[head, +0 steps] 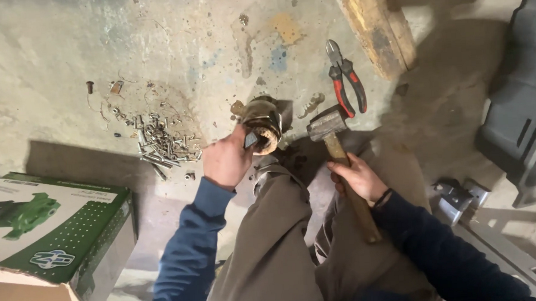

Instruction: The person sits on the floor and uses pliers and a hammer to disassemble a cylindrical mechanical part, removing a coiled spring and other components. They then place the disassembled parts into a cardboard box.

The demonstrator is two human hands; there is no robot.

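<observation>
A person sits on a stained concrete floor. The left hand (227, 160) is clamped around a rusty round metal part (261, 125), with a small chisel-like tool (251, 139) pressed against it; the part looks intact, so the work seems unfinished. The right hand (359, 178), wrapped around the wooden handle of a hammer (338, 153), holds its head just right of the part, not touching. Loose bolts (162, 146) lie left of the left hand; red pliers (344, 76) beyond the hammer.
</observation>
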